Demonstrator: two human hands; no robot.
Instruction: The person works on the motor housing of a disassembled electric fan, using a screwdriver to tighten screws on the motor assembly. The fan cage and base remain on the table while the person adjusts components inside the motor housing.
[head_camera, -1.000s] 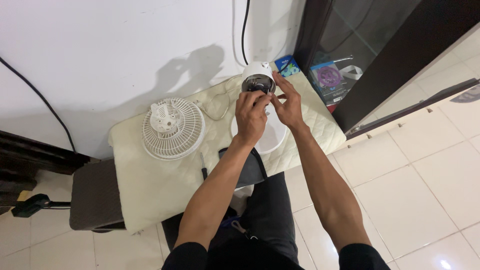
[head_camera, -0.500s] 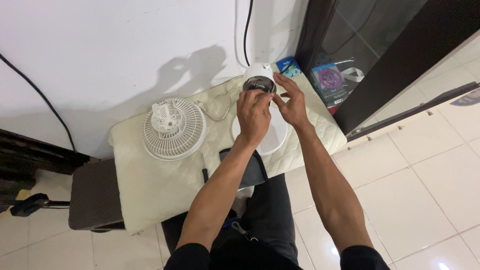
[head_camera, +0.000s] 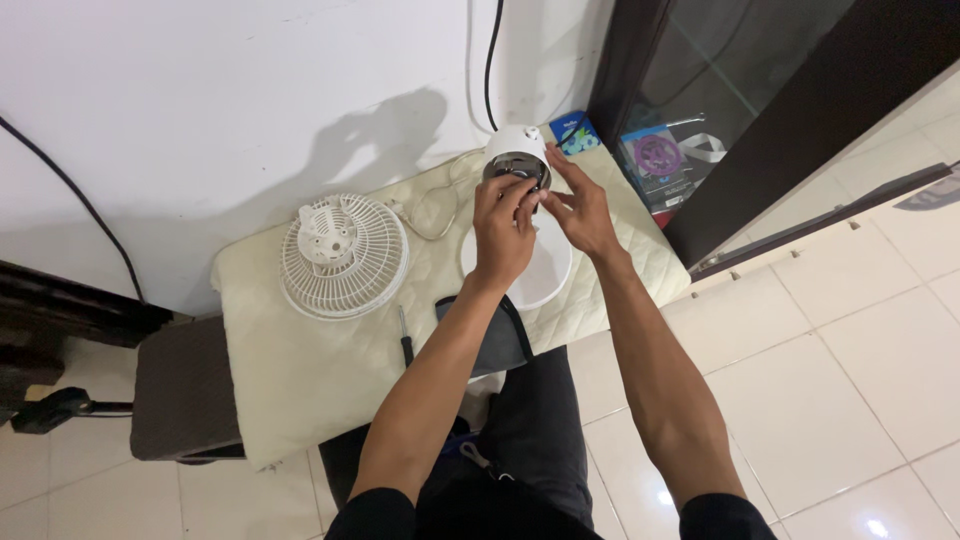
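Note:
A white fan motor housing (head_camera: 517, 152) stands on its round white base (head_camera: 545, 278) on a cream quilted pad (head_camera: 300, 370). My left hand (head_camera: 503, 232) has its fingertips pinched at the dark front face of the housing. Beside it on the right, my right hand (head_camera: 575, 210) touches the same face with fingers spread. A white round fan grille (head_camera: 343, 256) lies flat on the pad, left of my hands. A dark-handled screwdriver (head_camera: 405, 338) rests on the pad near my left forearm.
A white cord (head_camera: 435, 205) loops between grille and housing. A black cable (head_camera: 490, 55) runs up the white wall. A blue box (head_camera: 573, 131) and a bag (head_camera: 660, 160) sit by a dark glass door at right. A dark stool (head_camera: 180, 390) stands at left.
My view has shifted slightly. Both hands stay at the front of the housing, their fingers moving a little on it.

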